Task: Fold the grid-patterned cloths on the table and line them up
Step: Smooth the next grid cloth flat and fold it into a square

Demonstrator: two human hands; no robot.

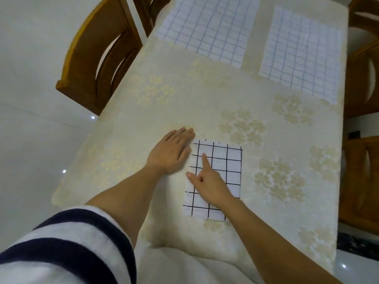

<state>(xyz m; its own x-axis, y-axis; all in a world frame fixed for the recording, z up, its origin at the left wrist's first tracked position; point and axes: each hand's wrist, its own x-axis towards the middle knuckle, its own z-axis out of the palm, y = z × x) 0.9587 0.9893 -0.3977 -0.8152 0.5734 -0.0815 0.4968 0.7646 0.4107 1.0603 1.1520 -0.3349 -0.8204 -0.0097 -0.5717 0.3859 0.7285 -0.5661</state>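
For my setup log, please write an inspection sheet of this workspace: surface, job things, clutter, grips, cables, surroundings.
Surface: cream flowered tablecloth, on table.
Job's things: folded white cloth with black grid, near; far-left flat white blue-grid cloth; far-right flat white blue-grid cloth.
Clutter: nothing seen.
Grips: left hand flat beside the folded cloth; right hand on it, forefinger straight.
Cables: nothing seen.
Surroundings: brown wooden chairs; white floor.

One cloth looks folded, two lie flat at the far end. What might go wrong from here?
1. The right hand presses the folded black-grid cloth mainly with one finger, and the left hand lies flat at its left edge; a sideways push may skew or open the fold.
2. The right blue-grid cloth lies close to the right edge of the table; pulling it in carelessly may drop it.
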